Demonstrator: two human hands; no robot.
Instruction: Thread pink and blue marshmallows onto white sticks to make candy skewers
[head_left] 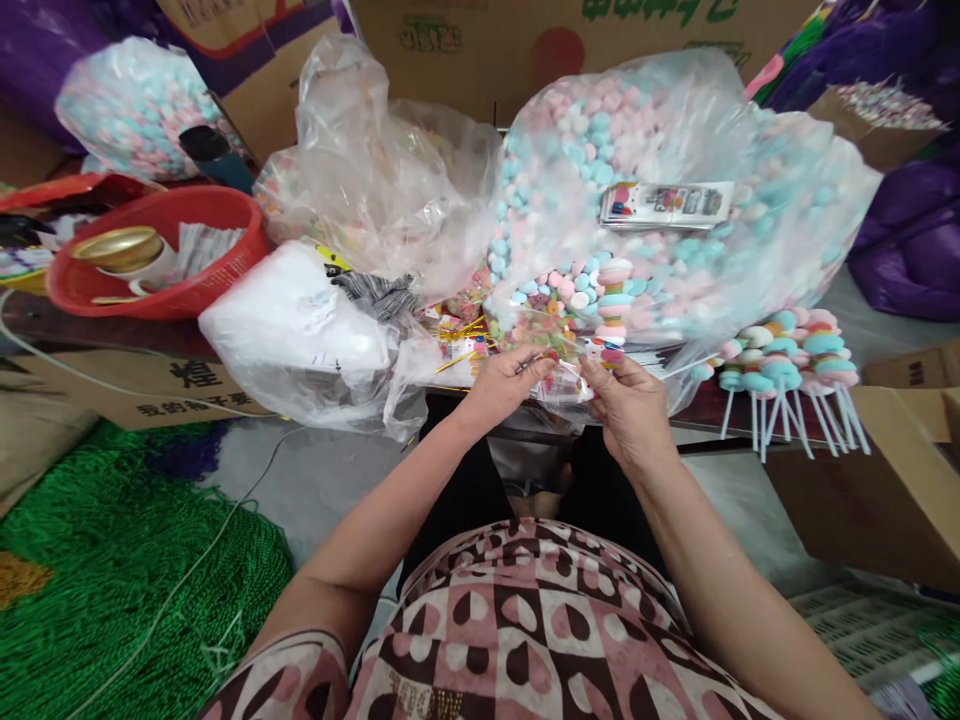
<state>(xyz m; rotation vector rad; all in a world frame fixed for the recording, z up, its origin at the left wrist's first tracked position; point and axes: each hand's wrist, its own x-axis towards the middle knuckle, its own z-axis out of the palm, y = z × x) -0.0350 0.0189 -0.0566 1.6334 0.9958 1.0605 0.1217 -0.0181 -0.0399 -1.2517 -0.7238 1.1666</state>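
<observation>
My left hand is closed, pinching the edge of a small clear wrapper and a thin gold twist tie. My right hand is closed on the other side of the same wrapper. A stacked candy skewer in pink, blue and white stands just above my right hand, seemingly inside the wrapper. Behind both hands lies a large clear bag of pink and blue candies. A pile of gold twist ties rests left of my left hand.
Finished candy skewers on white sticks lie at the right table edge. A red basket with a gold-lidded jar stands at left, beside white plastic bags. Cardboard boxes are at right, green netting on the floor left.
</observation>
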